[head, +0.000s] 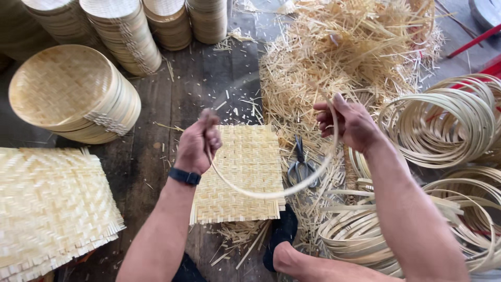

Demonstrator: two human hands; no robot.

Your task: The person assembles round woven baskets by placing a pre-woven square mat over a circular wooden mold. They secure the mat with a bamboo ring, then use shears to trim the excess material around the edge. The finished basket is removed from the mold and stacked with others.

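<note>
A thin bamboo strip point(271, 192) is bent into a hoop between both hands. My left hand point(197, 143), with a dark band on its wrist, grips one side of the hoop. My right hand point(350, 124) grips the other side, higher up, where the strip blurs in motion. Below the hoop a square woven bamboo mat point(245, 156) lies flat on the dark wooden floor. A pair of scissors point(301, 164) rests just right of the mat, on bamboo scraps.
Stacks of round woven trays point(73, 94) stand at the left and along the back point(125, 34). A pile of woven mats point(49, 203) lies at lower left. Loose bamboo offcuts point(339, 47) heap at the back. Coiled bamboo hoops point(449, 122) fill the right. My foot in a dark shoe point(282, 235) is below the mat.
</note>
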